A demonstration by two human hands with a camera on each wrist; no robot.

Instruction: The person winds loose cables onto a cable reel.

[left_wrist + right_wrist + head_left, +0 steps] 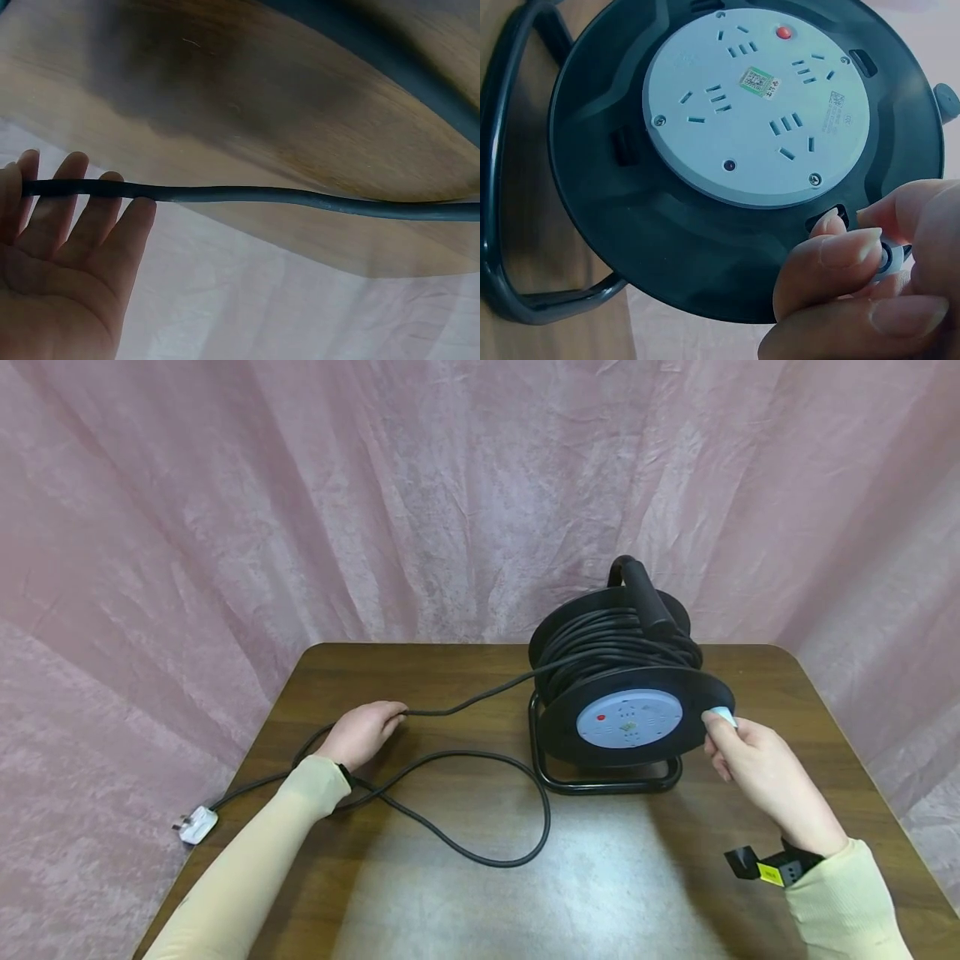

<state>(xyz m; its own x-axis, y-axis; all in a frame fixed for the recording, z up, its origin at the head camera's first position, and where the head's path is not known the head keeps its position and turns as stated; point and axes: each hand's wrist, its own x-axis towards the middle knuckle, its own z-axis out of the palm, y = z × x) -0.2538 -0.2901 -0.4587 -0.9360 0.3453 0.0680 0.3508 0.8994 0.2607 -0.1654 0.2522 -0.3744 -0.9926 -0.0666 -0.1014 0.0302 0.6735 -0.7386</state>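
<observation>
A black cable reel [558, 727] stands upright on the table, its drum wound with black cable. On its face is a pale socket panel [757, 105] with a red button. My right hand [761, 764] grips the small light-coloured crank knob [723, 715] at the rim of the reel's front disc; in the right wrist view the curled fingers [832, 270] mostly hide it. My left hand [358, 735] pinches the black cable [480, 697] that runs out from the drum. In the left wrist view the cable crosses the fingertips, the thumb at its left end.
A loose loop of cable [546, 818] lies on the wooden table [480, 910] between the hands. The white plug [198, 825] is at the table's left edge. The reel's carrying handle [647, 597] rises at the top. A pink curtain [465, 502] hangs behind the table.
</observation>
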